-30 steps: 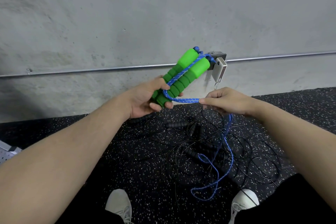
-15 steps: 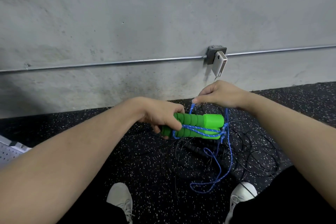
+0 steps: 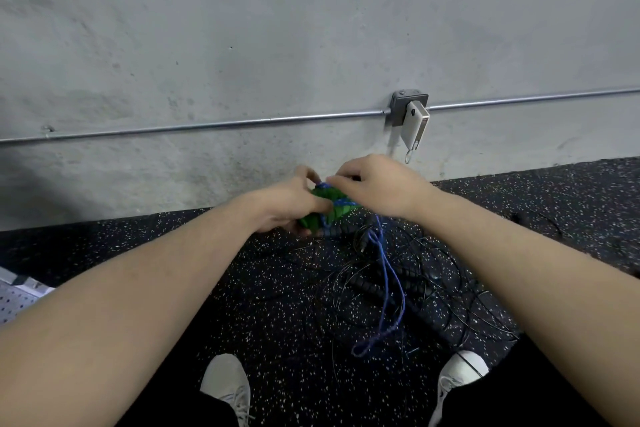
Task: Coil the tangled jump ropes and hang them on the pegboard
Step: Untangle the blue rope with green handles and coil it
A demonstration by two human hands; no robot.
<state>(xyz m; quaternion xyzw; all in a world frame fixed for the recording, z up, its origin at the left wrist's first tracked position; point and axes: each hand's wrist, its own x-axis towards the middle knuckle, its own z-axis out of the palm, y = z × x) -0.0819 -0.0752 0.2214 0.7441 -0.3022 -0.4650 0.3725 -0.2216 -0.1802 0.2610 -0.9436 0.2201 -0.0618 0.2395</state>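
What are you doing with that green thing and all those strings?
A person's left hand holds the green handles of a jump rope, and the right hand winds its blue cord around them. The rest of the cord hangs to the floor, over tangled black ropes. Nothing is hung up yet.

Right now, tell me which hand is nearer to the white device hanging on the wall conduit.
Right. The right hand sits just below and slightly left of the white device, at the green handles. The left hand holds those handles farther left and lower.
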